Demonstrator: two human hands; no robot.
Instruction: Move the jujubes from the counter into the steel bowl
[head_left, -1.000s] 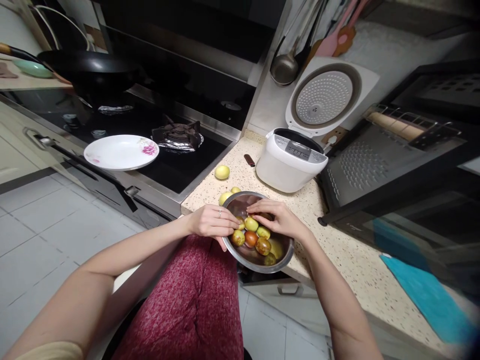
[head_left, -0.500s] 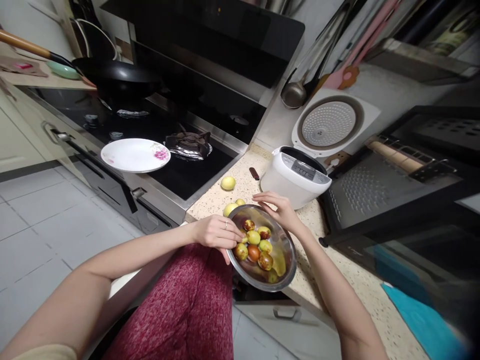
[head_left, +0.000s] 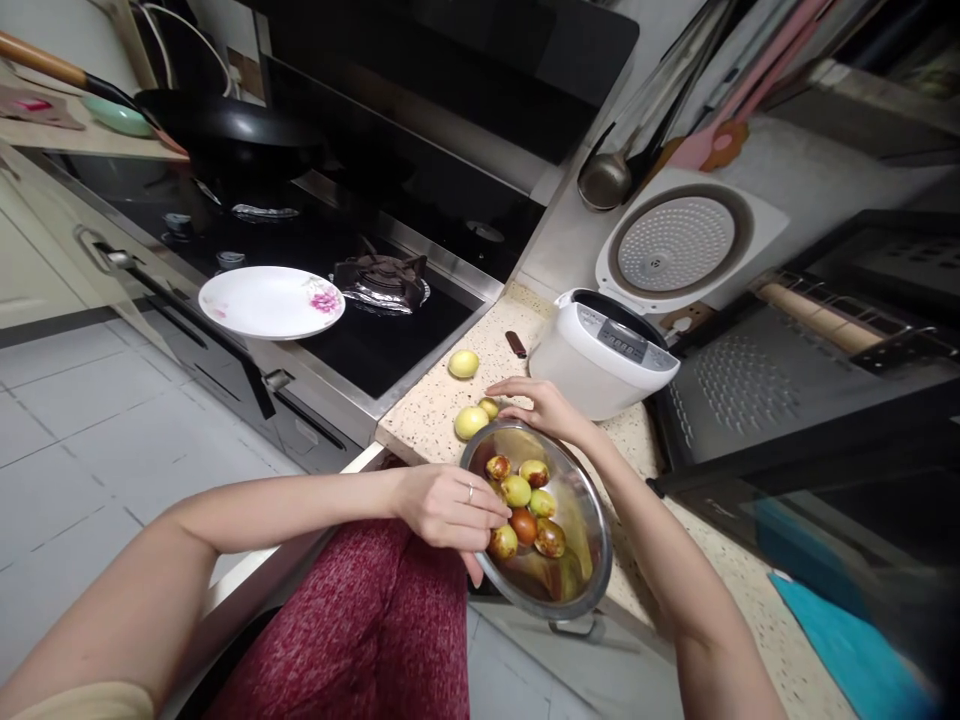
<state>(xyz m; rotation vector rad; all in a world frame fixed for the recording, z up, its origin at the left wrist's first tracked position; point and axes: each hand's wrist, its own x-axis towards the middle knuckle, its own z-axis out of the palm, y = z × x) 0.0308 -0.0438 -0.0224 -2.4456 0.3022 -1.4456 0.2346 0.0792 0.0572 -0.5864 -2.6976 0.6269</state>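
Note:
My left hand (head_left: 450, 508) is closed over the near left rim of a metal bowl (head_left: 581, 520), with its thumb outside and its fingers inside. The bowl is tilted, and several yellow-green and reddish-brown jujubes (head_left: 516, 490) lie in it. Over the bowl's far rim, my right hand (head_left: 546, 412) is open, its fingers stretched out beside a small jujube (head_left: 488, 408) on the counter. A yellow-green jujube (head_left: 470, 422) lies next to that one, and another jujube (head_left: 463, 364) rests farther back.
Behind the right hand stands a white rice cooker (head_left: 592, 365) with its lid up. A brown-handled object (head_left: 516, 344) lies beside it. A floral plate (head_left: 271, 302) sits on the stove's front edge, near a burner (head_left: 382, 278). A black wok (head_left: 232, 130) is at the left. A teal cloth (head_left: 840, 640) lies right.
My right hand has shifted left, closer to the jujubes on the counter. The bowl, still in my left hand, sits slightly lower and farther right in view; the camera view has also shifted.

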